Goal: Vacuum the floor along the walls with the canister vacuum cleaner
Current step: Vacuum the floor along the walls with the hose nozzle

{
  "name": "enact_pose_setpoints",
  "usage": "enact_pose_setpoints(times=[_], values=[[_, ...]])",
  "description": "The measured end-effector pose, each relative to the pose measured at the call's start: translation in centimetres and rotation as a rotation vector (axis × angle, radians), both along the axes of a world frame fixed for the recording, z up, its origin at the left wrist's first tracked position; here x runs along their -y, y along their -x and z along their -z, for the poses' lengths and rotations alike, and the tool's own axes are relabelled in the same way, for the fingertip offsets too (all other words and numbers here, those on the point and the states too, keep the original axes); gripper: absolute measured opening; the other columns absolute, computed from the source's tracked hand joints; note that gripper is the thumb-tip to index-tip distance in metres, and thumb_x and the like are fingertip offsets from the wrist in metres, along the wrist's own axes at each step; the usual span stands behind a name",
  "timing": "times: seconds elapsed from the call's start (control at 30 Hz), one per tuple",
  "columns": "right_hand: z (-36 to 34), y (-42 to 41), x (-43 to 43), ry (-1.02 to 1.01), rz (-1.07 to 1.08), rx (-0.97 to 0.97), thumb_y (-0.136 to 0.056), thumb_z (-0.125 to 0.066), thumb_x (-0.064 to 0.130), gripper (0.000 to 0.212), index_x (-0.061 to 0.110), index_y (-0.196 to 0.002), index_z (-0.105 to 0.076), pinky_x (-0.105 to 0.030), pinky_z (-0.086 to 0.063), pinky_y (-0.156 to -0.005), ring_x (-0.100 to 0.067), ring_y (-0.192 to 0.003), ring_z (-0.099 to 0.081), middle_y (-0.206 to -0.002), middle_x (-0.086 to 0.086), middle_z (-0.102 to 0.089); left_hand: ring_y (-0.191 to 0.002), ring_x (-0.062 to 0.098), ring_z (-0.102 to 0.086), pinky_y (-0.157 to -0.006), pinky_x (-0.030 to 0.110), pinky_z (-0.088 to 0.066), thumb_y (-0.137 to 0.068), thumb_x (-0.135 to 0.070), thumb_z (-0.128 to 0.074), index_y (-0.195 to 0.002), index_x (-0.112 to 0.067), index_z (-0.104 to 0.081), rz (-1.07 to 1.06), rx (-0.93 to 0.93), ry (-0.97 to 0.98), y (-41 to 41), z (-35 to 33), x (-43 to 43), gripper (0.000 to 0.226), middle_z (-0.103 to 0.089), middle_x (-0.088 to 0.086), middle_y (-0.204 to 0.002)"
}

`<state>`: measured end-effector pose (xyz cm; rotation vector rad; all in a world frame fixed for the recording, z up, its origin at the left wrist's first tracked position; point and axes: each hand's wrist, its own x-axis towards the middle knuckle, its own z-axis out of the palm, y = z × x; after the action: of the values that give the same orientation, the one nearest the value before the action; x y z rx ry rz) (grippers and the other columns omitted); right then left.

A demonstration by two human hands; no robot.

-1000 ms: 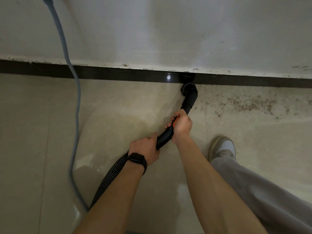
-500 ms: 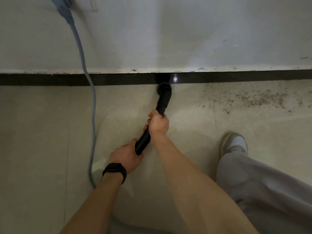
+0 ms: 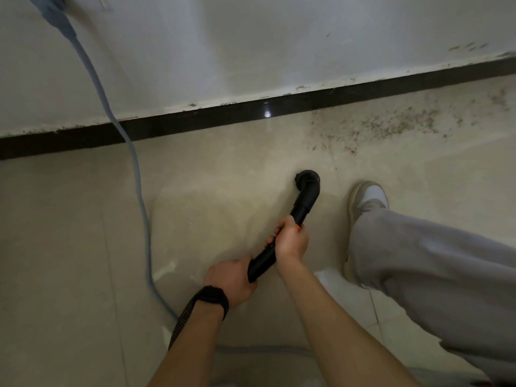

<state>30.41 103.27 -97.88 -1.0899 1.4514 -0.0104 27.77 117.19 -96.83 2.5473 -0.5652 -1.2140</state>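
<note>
While wand (image 3: 303,208) tip sits off skirting (image 3: 195,121), shoe (image 3: 365,196) beside (cord (image 3: 139,191) left).

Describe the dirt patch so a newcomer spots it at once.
Start at the dark baseboard under the white wall. Toward its right end, the beige floor beside it carries a band of dark brown specks, beyond and right of the black nozzle. Only this stretch of floor is speckled.

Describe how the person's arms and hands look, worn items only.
The left forearm and right forearm are bare; no sleeve reaches into view. The left hand has a black watch-style band with a dark face around its wrist. The right hand wears nothing visible: no glove, band or ring.
</note>
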Motion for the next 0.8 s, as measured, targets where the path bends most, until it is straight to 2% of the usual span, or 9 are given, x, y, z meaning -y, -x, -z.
enact_pose_setpoints(times=[0.27,0.5,0.8], values=[[-0.6,0.5,3.6,0.039,0.078,-0.028,-0.084,-0.058,0.015,0.006,0.009,-0.081,-0.058,-0.034,-0.046,-0.049,-0.023,-0.039,-0.048,-0.062,-0.006,-0.055,-0.094,0.026,-0.064,-0.066,0.030,-0.040,-0.089,-0.042,-0.053,-0.114,-0.027,-0.045,0.066,0.041,0.029,-0.1,0.0,3.6,0.031,-0.066,0.001,-0.107],[-0.6,-1.3,6.8,-0.053,0.047,0.016,-0.083,-0.055,0.011,0.006,0.010,-0.079,-0.051,-0.030,-0.042,-0.047,-0.021,-0.038,-0.043,-0.058,-0.004,-0.048,-0.090,0.027,-0.065,-0.067,0.030,-0.042,-0.090,-0.042,-0.054,-0.116,-0.024,-0.045,0.045,0.101,0.043,-1.3,0.2,6.6,0.033,-0.066,0.002,-0.104],[-0.8,-3.4,6.2,-0.114,-0.025,0.087,-0.083,-0.052,0.007,0.007,0.010,-0.078,-0.048,-0.029,-0.041,-0.046,-0.021,-0.042,-0.041,-0.059,-0.005,-0.047,-0.085,0.025,-0.065,-0.062,0.027,-0.037,-0.090,-0.042,-0.053,-0.116,-0.023,-0.044,-0.026,0.147,0.006,-2.3,0.4,6.3,0.033,-0.067,0.001,-0.102]])
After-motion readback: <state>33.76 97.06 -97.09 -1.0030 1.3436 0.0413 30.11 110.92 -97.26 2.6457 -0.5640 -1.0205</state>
